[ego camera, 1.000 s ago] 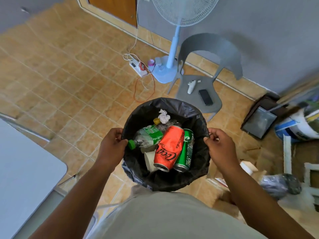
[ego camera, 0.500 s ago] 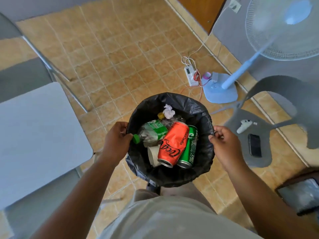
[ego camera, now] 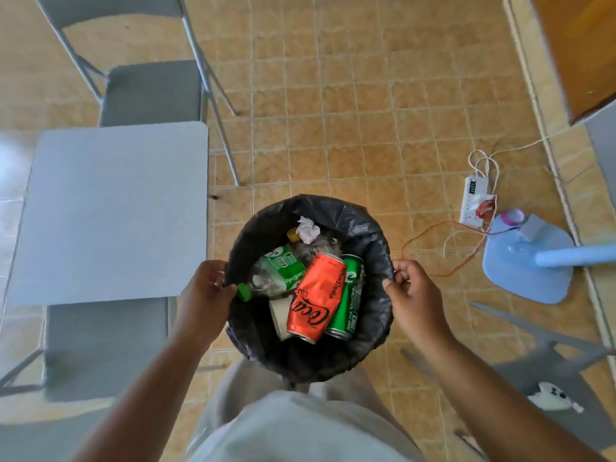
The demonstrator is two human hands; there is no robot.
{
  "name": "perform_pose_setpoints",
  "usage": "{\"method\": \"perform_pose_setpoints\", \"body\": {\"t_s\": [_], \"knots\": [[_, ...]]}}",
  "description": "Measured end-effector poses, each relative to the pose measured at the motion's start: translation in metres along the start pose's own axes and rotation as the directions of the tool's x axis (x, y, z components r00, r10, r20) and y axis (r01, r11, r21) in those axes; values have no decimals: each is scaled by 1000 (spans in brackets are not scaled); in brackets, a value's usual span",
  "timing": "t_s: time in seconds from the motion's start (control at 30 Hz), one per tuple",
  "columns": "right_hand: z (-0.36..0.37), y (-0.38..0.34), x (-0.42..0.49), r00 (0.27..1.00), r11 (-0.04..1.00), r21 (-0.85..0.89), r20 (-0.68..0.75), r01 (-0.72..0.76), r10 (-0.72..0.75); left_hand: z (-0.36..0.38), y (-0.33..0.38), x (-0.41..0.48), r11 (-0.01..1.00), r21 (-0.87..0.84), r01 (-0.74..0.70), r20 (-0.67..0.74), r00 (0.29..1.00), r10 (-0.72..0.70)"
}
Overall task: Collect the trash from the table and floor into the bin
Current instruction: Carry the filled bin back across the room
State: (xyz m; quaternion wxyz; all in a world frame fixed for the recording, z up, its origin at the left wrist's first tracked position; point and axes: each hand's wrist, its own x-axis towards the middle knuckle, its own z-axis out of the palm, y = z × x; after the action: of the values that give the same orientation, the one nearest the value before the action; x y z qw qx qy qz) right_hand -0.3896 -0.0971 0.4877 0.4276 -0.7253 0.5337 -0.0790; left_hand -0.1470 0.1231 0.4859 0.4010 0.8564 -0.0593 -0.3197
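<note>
Okay, I see left hand [ego camera: 206, 295] and right hand [ego camera: 411, 295] both clamped on bin [ego camera: 380, 248] rim, opposite sides; red can [ego camera: 316, 298], green can [ego camera: 346, 295], bottle [ego camera: 276, 271] inside.

Your grey desk [ego camera: 100, 211] at the left of the frame has nothing on it. Tiled floor [ego camera: 350, 128] carries a power strip [ego camera: 473, 201] and fan base [ego camera: 530, 265] at right.

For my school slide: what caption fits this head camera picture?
Both hands hold a bin full of cans and trash.
</note>
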Motion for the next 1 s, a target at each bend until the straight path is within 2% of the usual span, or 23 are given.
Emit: {"method": "perform_pose_setpoints", "body": {"t_s": [0.33, 0.53, 0.6, 1.0], "knots": [[67, 5, 89, 995, 997, -72, 93, 24, -18, 24, -41, 78, 995, -33, 96, -18, 995, -97], [152, 59, 133, 997, 990, -135, 51, -44, 51, 53, -117, 152, 992, 54, 111, 43, 993, -113], [163, 63, 139, 997, 990, -128, 44, -54, 60, 57, -122, 165, 991, 52, 120, 54, 991, -122], [314, 169, 239, 991, 981, -168, 76, -96, 110, 131, -250, 304, 971, 70, 227, 12, 974, -228]]}}
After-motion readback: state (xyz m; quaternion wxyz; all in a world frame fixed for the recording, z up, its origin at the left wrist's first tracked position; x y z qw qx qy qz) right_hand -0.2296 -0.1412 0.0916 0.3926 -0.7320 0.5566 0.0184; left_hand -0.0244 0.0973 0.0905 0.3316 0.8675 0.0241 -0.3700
